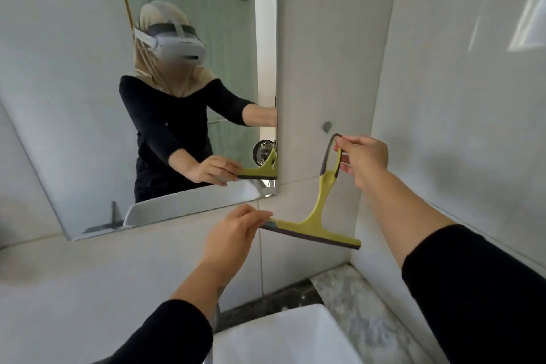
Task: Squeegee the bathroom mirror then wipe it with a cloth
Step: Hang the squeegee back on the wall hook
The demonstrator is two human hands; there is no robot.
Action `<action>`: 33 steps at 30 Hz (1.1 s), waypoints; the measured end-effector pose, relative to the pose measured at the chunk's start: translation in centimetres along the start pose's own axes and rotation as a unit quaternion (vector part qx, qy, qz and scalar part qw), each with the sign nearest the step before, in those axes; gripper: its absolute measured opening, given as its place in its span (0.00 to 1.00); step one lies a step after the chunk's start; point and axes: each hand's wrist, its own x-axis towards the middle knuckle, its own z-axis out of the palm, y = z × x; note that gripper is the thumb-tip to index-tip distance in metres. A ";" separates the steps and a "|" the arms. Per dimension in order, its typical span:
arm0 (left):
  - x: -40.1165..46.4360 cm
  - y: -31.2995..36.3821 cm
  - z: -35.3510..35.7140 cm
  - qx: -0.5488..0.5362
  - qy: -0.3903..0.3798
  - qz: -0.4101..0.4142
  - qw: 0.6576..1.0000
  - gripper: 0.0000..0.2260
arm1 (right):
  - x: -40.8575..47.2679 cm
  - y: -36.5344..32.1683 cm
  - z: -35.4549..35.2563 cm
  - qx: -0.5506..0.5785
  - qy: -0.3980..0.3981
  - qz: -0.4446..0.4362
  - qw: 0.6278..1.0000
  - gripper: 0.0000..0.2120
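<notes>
A yellow-green squeegee with a grey rubber blade and a grey loop handle hangs against the white tiled wall, just right of and below the mirror. My right hand pinches the loop at the top of the handle. My left hand holds the left end of the blade with its fingertips. The mirror fills the upper left and reflects a person in a black top with both arms stretched out. No cloth is in view.
A small grey wall hook sits just above and left of the handle loop. A white basin lies below, on a marbled counter. A white tiled side wall closes in on the right.
</notes>
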 end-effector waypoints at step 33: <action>3.3 -2.0 11.2 0.061 -0.171 -0.001 0.983 0.33 | 9.8 3.5 3.2 -0.169 0.049 -0.096 0.980 0.05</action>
